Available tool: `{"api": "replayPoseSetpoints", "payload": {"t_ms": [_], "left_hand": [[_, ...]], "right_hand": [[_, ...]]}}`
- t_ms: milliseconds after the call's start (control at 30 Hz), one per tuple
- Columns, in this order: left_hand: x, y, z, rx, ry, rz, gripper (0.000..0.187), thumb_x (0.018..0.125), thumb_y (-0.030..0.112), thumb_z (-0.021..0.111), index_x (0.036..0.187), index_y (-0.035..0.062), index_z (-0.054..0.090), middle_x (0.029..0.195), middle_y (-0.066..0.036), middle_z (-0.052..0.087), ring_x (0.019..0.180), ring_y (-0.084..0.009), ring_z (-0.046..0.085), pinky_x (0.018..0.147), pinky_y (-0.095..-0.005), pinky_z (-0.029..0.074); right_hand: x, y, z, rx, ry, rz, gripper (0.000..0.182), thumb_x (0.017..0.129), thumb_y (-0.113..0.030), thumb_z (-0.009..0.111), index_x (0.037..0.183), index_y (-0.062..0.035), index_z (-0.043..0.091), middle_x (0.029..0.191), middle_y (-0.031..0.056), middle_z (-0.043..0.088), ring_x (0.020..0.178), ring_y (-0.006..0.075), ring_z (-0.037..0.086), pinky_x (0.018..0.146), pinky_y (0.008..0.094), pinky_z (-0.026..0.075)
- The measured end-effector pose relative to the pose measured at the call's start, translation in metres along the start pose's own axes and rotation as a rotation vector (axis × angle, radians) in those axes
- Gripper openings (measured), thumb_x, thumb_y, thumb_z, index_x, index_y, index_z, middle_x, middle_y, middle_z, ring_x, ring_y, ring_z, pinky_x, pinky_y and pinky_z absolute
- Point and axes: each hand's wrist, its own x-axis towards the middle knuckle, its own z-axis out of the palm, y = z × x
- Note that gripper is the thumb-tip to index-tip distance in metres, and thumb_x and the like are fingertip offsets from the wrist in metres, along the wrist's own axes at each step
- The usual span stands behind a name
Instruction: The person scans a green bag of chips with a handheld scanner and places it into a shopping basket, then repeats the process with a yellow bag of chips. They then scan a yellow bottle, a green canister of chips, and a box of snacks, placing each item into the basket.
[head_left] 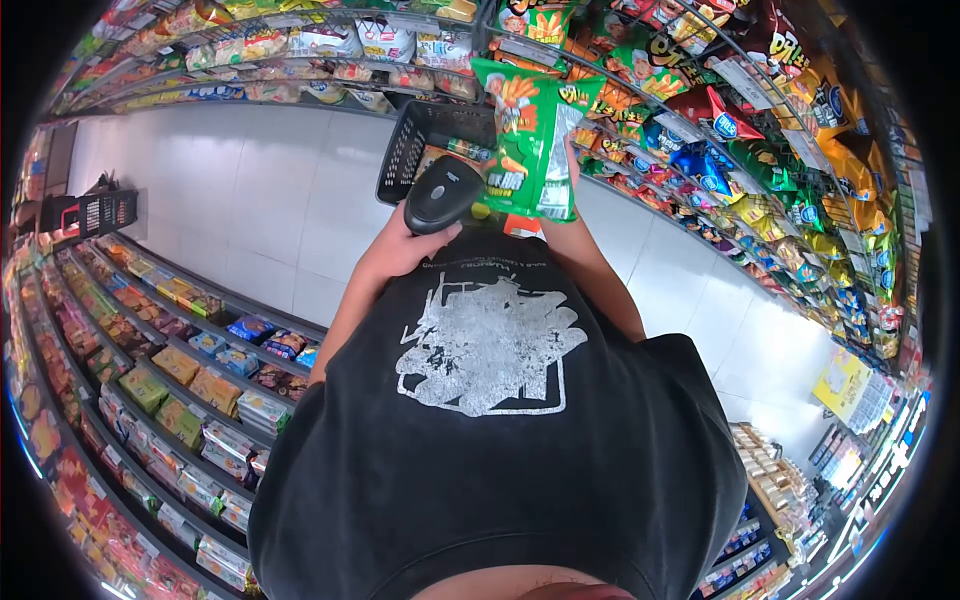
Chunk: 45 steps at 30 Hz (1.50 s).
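Note:
My left hand (408, 247) is wrapped around a black handheld barcode scanner (444, 196), its rounded head uppermost. To the right, my right hand (573, 165) grips a green bag of snacks (528, 140) by its right side, with the pictured front turned partly toward me. Most of the right fingers are hidden by the bag. The scanner is close to the bag's lower left edge. Below and behind both is a black plastic basket (397, 150) with several packages in it, partly covered by the bag and scanner.
Packed snack shelves (690, 150) curve along the right, with more bagged goods on the far shelves (330, 42). Low shelves of boxed goods (190, 375) line the left. Another dark basket (112, 210) stands at far left on the pale tiled floor (250, 180).

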Motion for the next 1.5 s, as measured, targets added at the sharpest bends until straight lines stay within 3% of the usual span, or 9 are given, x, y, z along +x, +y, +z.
{"api": "replayPoseSetpoints", "payload": {"t_ms": [200, 267, 500, 700, 833, 967, 1100, 1233, 1500], "left_hand": [[0.0, 0.003, 0.005, -0.013, 0.003, 0.018, 0.029, 0.089, 0.007, 0.073, 0.116, 0.0027, 0.062, 0.08, 0.003, 0.06, 0.061, -0.0032, 0.051, 0.052, -0.0231, 0.041], [-0.001, 0.01, 0.006, 0.046, -0.023, -0.014, 0.029, 0.089, 0.007, 0.073, 0.116, 0.0023, 0.062, 0.083, 0.002, 0.062, 0.067, -0.0045, 0.052, 0.058, -0.0242, 0.044], [0.002, 0.009, 0.007, 0.065, -0.072, 0.013, 0.032, 0.089, 0.009, 0.073, 0.118, 0.001, 0.062, 0.098, -0.001, 0.066, 0.091, -0.0085, 0.054, 0.085, -0.0279, 0.047], [0.004, 0.01, 0.009, 0.068, -0.124, 0.023, 0.034, 0.089, 0.009, 0.073, 0.119, 0.0003, 0.062, 0.104, -0.002, 0.067, 0.096, -0.0089, 0.055, 0.089, -0.028, 0.047], [0.009, 0.0, 0.011, 0.119, -0.139, 0.11, 0.034, 0.089, 0.008, 0.073, 0.12, 0.003, 0.059, 0.08, 0.004, 0.059, 0.06, -0.0037, 0.05, 0.054, -0.0226, 0.042], [0.01, 0.002, 0.011, 0.125, -0.139, 0.111, 0.034, 0.089, 0.009, 0.074, 0.12, 0.0032, 0.06, 0.083, 0.003, 0.06, 0.063, -0.0042, 0.051, 0.056, -0.0233, 0.043], [0.009, 0.012, 0.01, 0.136, -0.163, 0.015, 0.034, 0.089, 0.012, 0.073, 0.118, -0.0015, 0.062, 0.107, -0.005, 0.069, 0.098, -0.0115, 0.057, 0.093, -0.0292, 0.046], [0.013, 0.009, 0.011, 0.15, -0.165, 0.072, 0.034, 0.089, 0.012, 0.073, 0.118, -0.0019, 0.062, 0.106, -0.005, 0.069, 0.097, -0.012, 0.057, 0.093, -0.0296, 0.046], [0.017, 0.013, 0.009, 0.14, -0.183, -0.026, 0.034, 0.089, 0.012, 0.073, 0.118, -0.0023, 0.062, 0.107, -0.006, 0.069, 0.096, -0.012, 0.056, 0.091, -0.0298, 0.047]], "right_hand": [[0.0, -0.01, 0.003, 0.165, 0.103, 0.036, 0.066, 0.102, -0.05, 0.046, 0.15, -0.0066, 0.041, 0.144, 0.0209, 0.053, 0.126, 0.0379, 0.057, 0.107, 0.0559, 0.044], [0.006, -0.007, -0.017, 0.351, -0.144, 0.181, 0.058, 0.102, -0.046, 0.046, 0.145, -0.0067, 0.048, 0.141, 0.0201, 0.056, 0.125, 0.0372, 0.058, 0.108, 0.0547, 0.044], [-0.011, 0.005, -0.023, 0.195, 0.157, 0.12, 0.045, 0.101, -0.035, 0.051, 0.135, -0.0056, 0.057, 0.131, 0.0134, 0.065, 0.116, 0.0328, 0.064, 0.102, 0.0517, 0.048], [-0.016, 0.007, 0.006, -0.014, 0.232, 0.056, 0.051, 0.094, -0.028, 0.062, 0.139, -0.008, 0.052, 0.133, 0.012, 0.061, 0.122, 0.033, 0.06, 0.108, 0.0528, 0.044], [-0.017, -0.001, 0.007, 0.003, 0.307, 0.019, 0.055, 0.084, -0.013, 0.066, 0.137, -0.0103, 0.054, 0.131, 0.01, 0.062, 0.127, 0.0309, 0.055, 0.113, 0.0504, 0.036], [-0.026, -0.01, -0.024, -0.03, 0.158, -0.068, 0.051, 0.078, -0.008, 0.063, 0.129, -0.0103, 0.059, 0.128, 0.0072, 0.064, 0.126, 0.0313, 0.055, 0.112, 0.052, 0.037], [-0.032, -0.022, -0.005, 0.097, 0.114, -0.034, 0.049, 0.087, -0.024, 0.063, 0.134, -0.0099, 0.056, 0.132, 0.0084, 0.062, 0.127, 0.0317, 0.054, 0.111, 0.052, 0.038], [-0.028, -0.027, -0.021, -0.175, 0.269, -0.202, 0.06, 0.1, -0.049, 0.052, 0.144, -0.0076, 0.046, 0.138, 0.012, 0.057, 0.126, 0.0324, 0.055, 0.107, 0.0499, 0.044], [-0.022, -0.031, -0.028, 0.005, 0.039, -0.084, 0.066, 0.102, -0.056, 0.046, 0.145, -0.0069, 0.044, 0.137, 0.0164, 0.057, 0.123, 0.0348, 0.058, 0.105, 0.0536, 0.047]]}}
